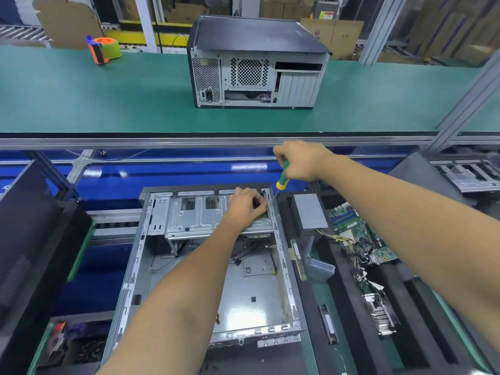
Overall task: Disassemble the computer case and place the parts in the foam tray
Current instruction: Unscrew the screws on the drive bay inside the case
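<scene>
Fingers of my left hand (244,204) curl on the drive cage (194,216) inside the open computer case (205,266), hiding what they pinch. My right hand (300,161) grips a green screwdriver (282,177); its tip is too thin to see. The foam tray (351,293) sits just beside the case.

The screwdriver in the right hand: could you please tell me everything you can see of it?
The screwdriver has a green handle with a yellow collar and a thin metal shaft. The right hand grips the handle's top, so that end is hidden. It points steeply down, tilted slightly left, its tip at the far right rail of the open computer case, beside the left hand.
</scene>
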Tool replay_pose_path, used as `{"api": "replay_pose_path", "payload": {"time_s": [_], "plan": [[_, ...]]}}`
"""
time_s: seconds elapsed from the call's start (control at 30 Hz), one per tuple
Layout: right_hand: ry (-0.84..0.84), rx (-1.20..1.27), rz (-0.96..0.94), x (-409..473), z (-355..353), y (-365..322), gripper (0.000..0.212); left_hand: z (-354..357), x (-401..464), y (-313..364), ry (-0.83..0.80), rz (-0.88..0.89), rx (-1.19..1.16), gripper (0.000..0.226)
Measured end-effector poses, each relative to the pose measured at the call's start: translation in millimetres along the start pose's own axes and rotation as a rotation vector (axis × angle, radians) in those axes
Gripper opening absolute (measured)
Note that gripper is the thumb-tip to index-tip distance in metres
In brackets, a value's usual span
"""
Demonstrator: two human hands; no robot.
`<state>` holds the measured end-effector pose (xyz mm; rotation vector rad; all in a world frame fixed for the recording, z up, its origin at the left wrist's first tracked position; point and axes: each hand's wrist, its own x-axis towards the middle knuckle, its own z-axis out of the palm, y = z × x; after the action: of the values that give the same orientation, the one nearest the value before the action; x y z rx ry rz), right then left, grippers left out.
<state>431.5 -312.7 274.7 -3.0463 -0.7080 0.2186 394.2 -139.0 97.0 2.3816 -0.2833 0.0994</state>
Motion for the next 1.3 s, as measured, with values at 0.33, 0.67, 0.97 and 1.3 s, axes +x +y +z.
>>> {"api": "replay_pose_path", "payload": {"time_s": [0.33, 0.67, 0.97, 1.3], "plan": [[0.008, 0.086, 0.011, -14, 7, 1, 0.018, -6, -1, -1, 0.072, -0.111, -0.279, 0.015], [0.045, 0.219, 0.054, -39, 4, -12, 0.019, -23, -26, 5, 0.035, -0.087, -0.431, 0.025], [0.258, 0.787, 0.11, -72, 29, -28, 0.012, -49, -98, 4, 0.011, -0.116, -0.473, 0.019], [0.325, 1.06, 0.186, -103, 88, -61, 0.023, -51, -188, 32, -0.13, 0.024, -0.431, 0.031]]}}
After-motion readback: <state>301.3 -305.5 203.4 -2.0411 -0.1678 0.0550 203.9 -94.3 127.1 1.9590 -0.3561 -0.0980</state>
